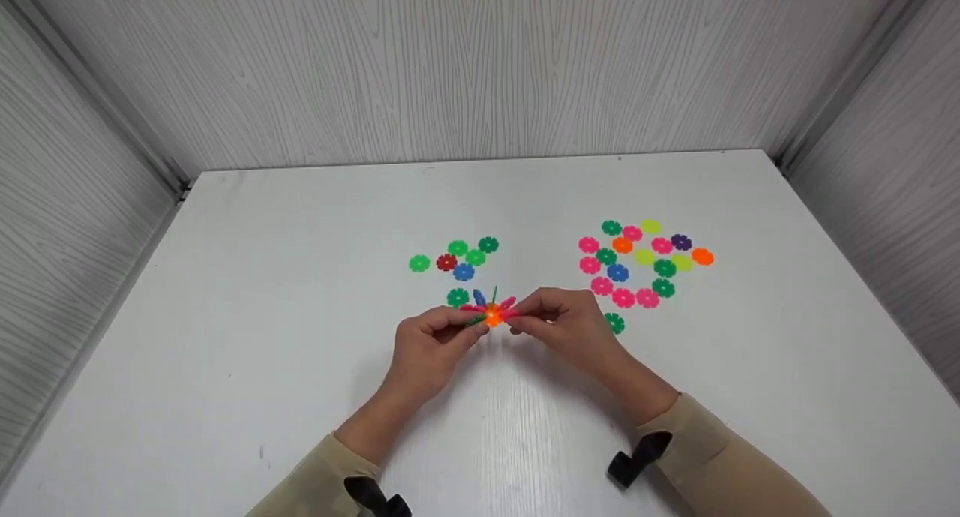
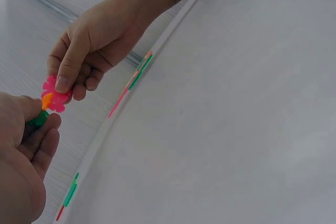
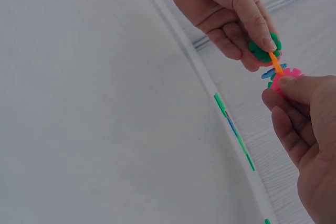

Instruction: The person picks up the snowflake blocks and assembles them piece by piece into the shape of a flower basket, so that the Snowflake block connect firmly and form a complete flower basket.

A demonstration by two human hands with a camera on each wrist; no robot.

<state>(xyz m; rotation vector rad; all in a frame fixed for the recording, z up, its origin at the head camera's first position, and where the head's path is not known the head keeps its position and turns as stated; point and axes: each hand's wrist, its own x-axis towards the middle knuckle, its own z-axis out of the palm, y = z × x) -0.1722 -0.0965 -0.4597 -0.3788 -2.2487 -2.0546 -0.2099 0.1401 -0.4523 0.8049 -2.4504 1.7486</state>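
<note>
Between the two hands, above the white table, is a cluster of notched plastic discs joined edge-on around an orange disc (image 1: 492, 315). My left hand (image 1: 427, 352) pinches a green disc (image 3: 264, 50) on the cluster's left side between thumb and fingers. On the other side my right hand (image 1: 574, 326) pinches a pink disc (image 2: 55, 94) that meets the orange one. A blue disc (image 1: 479, 298), more pink ones and a thin green one seen edge-on stick out from the far side. The fingertips hide part of the cluster.
Loose discs lie flat on the white table (image 1: 300, 277). A small group with a dark red disc (image 1: 446, 262) is beyond the left hand. A larger mixed group with a purple disc (image 1: 681, 242) lies beyond the right hand. Grained panels (image 1: 480, 74) wall the back and sides.
</note>
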